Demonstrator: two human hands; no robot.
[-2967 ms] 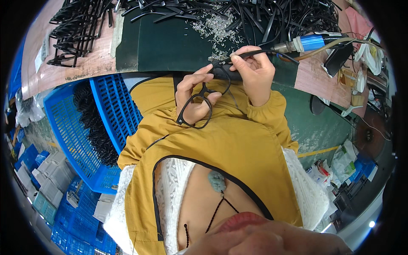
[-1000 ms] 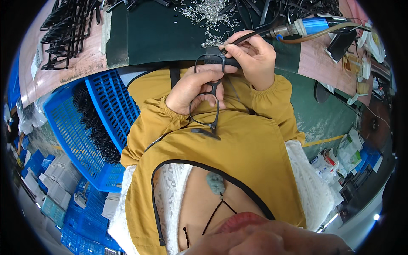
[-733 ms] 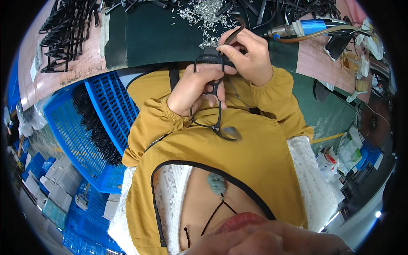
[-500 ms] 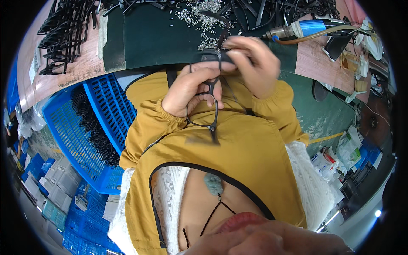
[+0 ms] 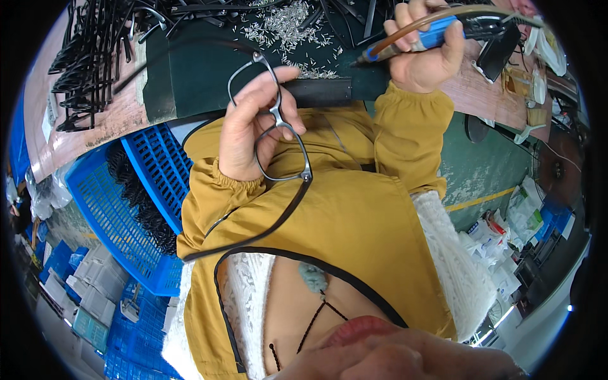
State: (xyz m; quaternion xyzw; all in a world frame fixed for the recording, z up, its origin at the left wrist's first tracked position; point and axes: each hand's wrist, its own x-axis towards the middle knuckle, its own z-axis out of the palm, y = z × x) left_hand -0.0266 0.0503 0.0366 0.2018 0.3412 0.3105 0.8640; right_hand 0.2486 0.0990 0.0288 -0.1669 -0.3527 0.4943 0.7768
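My left hand (image 5: 240, 139) has its fingers round a black eyeglass frame (image 5: 277, 115) near the bridge, just in front of the table edge. One of its temples (image 5: 288, 212) stretches down across my apron, and the other (image 5: 196, 42) reaches out over the table at the left, blurred. At the right of the mat, my right hand (image 5: 419, 69) grips a blue powered screwdriver (image 5: 436, 37) with a brown hose. Its tip points left, a little above the dark mat. Small silver screws (image 5: 282, 26) lie scattered on the mat beyond the frame.
A dark bar (image 5: 323, 92) lies along the mat's near edge. Loose black temples (image 5: 354, 14) are heaped at the back, and stacked black frames (image 5: 88, 69) stand at the left. A blue basket (image 5: 95, 209) with black parts sits below the table's left side.
My right hand has left the frame, moved right and taken hold of the screwdriver. The frame has shifted left and turned in my left hand, its temples now spread out.
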